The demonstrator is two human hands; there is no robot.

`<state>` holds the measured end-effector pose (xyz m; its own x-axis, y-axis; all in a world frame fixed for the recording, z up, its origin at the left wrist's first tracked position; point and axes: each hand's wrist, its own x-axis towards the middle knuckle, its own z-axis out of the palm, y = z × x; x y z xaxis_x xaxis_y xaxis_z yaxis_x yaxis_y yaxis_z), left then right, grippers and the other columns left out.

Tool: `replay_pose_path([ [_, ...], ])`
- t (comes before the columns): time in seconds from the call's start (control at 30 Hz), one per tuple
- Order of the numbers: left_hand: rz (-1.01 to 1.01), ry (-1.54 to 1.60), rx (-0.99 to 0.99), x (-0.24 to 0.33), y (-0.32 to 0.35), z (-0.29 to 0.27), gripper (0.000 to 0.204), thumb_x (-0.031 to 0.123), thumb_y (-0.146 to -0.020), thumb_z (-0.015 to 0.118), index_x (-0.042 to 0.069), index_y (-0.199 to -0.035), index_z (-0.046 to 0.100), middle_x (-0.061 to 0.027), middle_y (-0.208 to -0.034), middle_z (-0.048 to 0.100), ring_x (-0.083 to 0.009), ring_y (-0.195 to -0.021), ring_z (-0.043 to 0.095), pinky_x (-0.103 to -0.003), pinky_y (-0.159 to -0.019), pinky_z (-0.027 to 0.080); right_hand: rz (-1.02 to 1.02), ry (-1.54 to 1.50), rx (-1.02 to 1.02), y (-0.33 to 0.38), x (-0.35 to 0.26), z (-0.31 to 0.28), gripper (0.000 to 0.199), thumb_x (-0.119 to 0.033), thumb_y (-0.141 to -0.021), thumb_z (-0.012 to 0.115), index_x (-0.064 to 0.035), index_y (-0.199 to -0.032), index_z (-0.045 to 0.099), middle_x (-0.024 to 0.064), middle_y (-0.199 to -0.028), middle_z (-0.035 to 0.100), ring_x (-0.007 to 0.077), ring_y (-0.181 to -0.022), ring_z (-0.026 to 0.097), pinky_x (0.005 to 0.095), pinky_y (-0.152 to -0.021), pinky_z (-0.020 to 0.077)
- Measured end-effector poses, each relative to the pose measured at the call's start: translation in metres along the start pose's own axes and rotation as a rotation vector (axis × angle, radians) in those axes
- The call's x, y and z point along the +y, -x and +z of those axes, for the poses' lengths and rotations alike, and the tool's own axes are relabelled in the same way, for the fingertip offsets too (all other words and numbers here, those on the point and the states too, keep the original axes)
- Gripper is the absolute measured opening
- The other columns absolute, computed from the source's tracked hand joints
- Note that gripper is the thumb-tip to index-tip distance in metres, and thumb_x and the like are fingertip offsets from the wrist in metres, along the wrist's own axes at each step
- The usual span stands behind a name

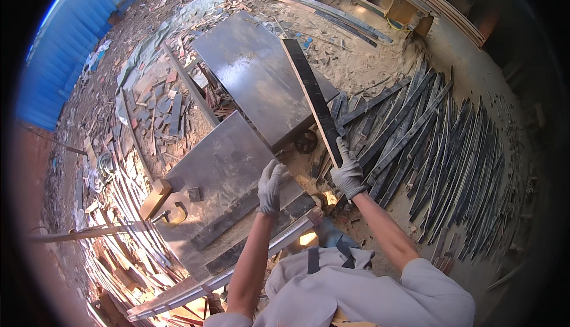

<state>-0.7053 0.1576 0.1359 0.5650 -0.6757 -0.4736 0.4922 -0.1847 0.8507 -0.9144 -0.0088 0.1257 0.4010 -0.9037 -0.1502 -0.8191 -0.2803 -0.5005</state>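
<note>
Head view: dusty metal counter [222, 158] with dark strips [225, 221] along near edge; second metal counter [252, 66] beyond. Blue corrugated wall [83, 42] at upper left; dark slats [454, 167] heaped at right. In gloved right hand [348, 175], by near end: long black-faced plank [312, 92], angled away. Gloved left hand [271, 187] empty, loosely extended over near counter; contact impossible to tell. Plank's near end partly hidden by grip; upper right lost in darkness.

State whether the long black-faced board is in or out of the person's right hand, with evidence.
In: the gloved right hand grips the near end of the black-faced board, its length stretching forward.
</note>
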Motion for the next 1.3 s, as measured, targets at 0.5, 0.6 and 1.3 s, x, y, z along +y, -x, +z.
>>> replay_pose_path([
  [0.5, -0.169, 0.027, 0.352, -0.039, 0.109, -0.037, 0.062, 0.030, -0.113, 0.059, -0.002, -0.162, 0.039, -0.0240, -0.139, 0.065, -0.0257, -0.114, 0.072, -0.035, -0.094, 0.060, 0.146, 0.391, -0.316, -0.106, 0.070, 0.079, 0.105, -0.020, -0.090, 0.064, -0.0495, -0.172, 0.005, 0.0309, -0.172, 0.028, 0.0458, -0.108, 0.074, 0.0511, -0.086, 0.0612],
  [0.6, -0.111, 0.117, 0.283, -0.037, 0.103, -0.023, 0.067, 0.025, -0.110, 0.065, -0.004, -0.163, 0.036, -0.0240, -0.137, 0.064, -0.0244, -0.110, 0.073, -0.031, -0.088, 0.061, 0.050, 0.321, -0.190, -0.106, 0.073, 0.076, 0.108, -0.018, -0.090, 0.064, -0.0521, -0.171, 0.001, 0.0289, -0.171, 0.032, 0.0436, -0.105, 0.075, 0.0503, -0.085, 0.0620],
  [1.3, -0.121, 0.137, 0.162, -0.032, 0.092, 0.002, 0.062, 0.024, -0.113, 0.059, -0.006, -0.161, 0.035, -0.0206, -0.129, 0.065, -0.0205, -0.103, 0.069, -0.029, -0.082, 0.057, -0.043, 0.172, 0.076, -0.103, 0.062, 0.075, 0.110, -0.020, -0.084, 0.069, -0.0456, -0.173, 0.010, 0.0250, -0.139, 0.054, 0.0479, -0.108, 0.070, 0.0556, -0.089, 0.0581],
])
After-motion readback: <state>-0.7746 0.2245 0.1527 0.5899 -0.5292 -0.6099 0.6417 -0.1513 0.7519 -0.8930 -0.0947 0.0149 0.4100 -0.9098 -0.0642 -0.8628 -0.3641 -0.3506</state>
